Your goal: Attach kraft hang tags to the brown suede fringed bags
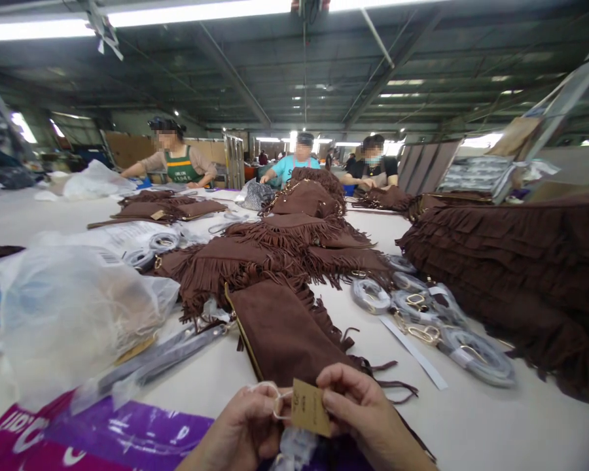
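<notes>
Between my two hands is a tan card hang tag [310, 409] with dark print and a white string. My right hand [360, 412] pinches the tag's right side between thumb and fingers. The white string loop [277, 400] is pinched in the fingers of my left hand [248, 422]. Just beyond my hands lies a brown fringed pouch [282, 327], flat, with a gold zipper along its left edge. Below the tag some clear crumpled plastic [297, 445] shows, partly hidden by my fingers.
More brown fringed bags [245, 258] are heaped down the table's middle, with a tall stack [515, 275] at right. Wrapped coiled straps [476, 356] lie right of the pouch. A translucent plastic bag [73, 320] and purple packaging [127, 432] are at left. Several people [179, 160] work beyond.
</notes>
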The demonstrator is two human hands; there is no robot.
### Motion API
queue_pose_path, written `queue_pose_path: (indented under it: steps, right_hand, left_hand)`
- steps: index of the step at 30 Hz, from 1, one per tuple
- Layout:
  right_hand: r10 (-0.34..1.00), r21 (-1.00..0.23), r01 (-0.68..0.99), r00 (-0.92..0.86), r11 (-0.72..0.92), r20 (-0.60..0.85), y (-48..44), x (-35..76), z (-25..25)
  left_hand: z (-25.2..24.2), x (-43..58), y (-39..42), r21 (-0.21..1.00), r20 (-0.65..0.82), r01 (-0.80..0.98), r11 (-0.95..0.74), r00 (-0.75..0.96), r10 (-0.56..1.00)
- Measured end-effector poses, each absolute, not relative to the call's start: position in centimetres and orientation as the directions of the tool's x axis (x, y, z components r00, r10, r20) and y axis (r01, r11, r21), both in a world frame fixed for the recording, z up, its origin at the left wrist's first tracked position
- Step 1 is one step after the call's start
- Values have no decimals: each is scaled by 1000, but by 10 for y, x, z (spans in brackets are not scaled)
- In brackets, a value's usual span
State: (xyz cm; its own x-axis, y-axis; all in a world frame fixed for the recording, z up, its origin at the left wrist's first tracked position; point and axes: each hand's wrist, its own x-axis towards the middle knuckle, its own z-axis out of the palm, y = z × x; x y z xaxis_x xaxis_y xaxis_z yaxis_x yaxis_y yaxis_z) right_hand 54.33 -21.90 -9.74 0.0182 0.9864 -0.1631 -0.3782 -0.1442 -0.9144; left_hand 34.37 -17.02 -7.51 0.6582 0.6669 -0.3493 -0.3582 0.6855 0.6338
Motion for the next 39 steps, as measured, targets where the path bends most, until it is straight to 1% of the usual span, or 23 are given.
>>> queue_pose_path:
  steps: [2, 4, 6, 7, 8, 9, 11, 13, 16, 19, 20, 22, 24, 25, 27, 28, 29, 31, 33, 35, 37, 39]
  right_hand:
    - [978, -933, -351, 149, -86, -146, -218, 539, -100]
    - [965, -966, -256, 245, -26, -91, -218, 535, -100]
    - [953, -996, -76, 303, 56, 31, -220, 533, -100]
    - [943, -992, 49, 310, 114, 124, -221, 533, -99]
    - [927, -965, 188, 293, 184, 234, -222, 534, -98]
    - [905, -909, 324, 243, 264, 349, -223, 535, -96]
    - [844, -746, 522, 88, 414, 529, -225, 538, -90]
    - [784, -613, 595, -47, 520, 619, -227, 541, -83]
    - [725, -514, 604, -163, 610, 669, -229, 543, -75]
    - [725, -509, 578, -230, 638, 649, -229, 540, -76]
    - [737, -527, 566, -236, 634, 633, -229, 539, -79]
    - [775, -586, 546, -212, 599, 595, -229, 537, -83]
    - [836, -669, 540, -131, 511, 533, -228, 536, -85]
    - [869, -714, 533, -92, 455, 485, -228, 537, -84]
    - [920, -784, 498, -81, 370, 383, -228, 540, -80]
    - [932, -804, 477, -117, 356, 344, -228, 542, -77]
    - [933, -812, 459, -172, 361, 317, -229, 544, -75]
    - [919, -804, 454, -273, 384, 285, -229, 548, -70]
    - [918, -780, 499, -311, 378, 246, -231, 550, -66]
    - [929, -758, 551, -311, 348, 201, -234, 551, -63]
    - [938, -753, 578, -308, 316, 157, -238, 553, -62]
    - [945, -765, 579, -306, 284, 118, -240, 554, -65]
  left_hand:
    - [-76, 345, -170, 627, -342, -383, 679, 648, 681]
    - [-77, 345, -168, 616, -352, -401, 678, 630, 692]
    - [-80, 344, -167, 622, -352, -410, 667, 614, 706]
    - [-81, 344, -167, 633, -347, -411, 657, 608, 714]
    - [-83, 344, -167, 648, -337, -409, 643, 603, 723]
    - [-84, 344, -167, 667, -327, -401, 628, 601, 730]
    - [-86, 344, -167, 715, -311, -366, 595, 596, 740]
    - [-86, 344, -168, 778, -289, -327, 537, 572, 767]
    - [-84, 344, -167, 873, -229, -264, 410, 519, 823]
    - [-77, 347, -167, 952, -152, -143, 271, 547, 823]
    - [-74, 348, -168, 977, -97, -99, 188, 581, 808]
    - [-65, 352, -171, 999, 40, -16, -39, 663, 748]
    - [-55, 356, -175, 961, 158, 39, -275, 738, 656]
    - [-50, 356, -175, 932, 178, 67, -355, 771, 612]
    - [-40, 352, -174, 890, 154, 129, -437, 817, 556]
    - [-36, 348, -171, 877, 138, 153, -455, 828, 544]
    - [-31, 342, -166, 871, 126, 172, -460, 827, 547]
    - [-22, 326, -153, 888, 134, 174, -426, 787, 602]
    - [-14, 308, -141, 941, 139, 125, -314, 703, 698]
    - [-14, 293, -135, 988, 89, 45, -150, 625, 776]
    - [-22, 284, -140, 999, 2, -27, 20, 638, 770]
    - [-39, 284, -152, 986, -67, -55, 155, 726, 684]
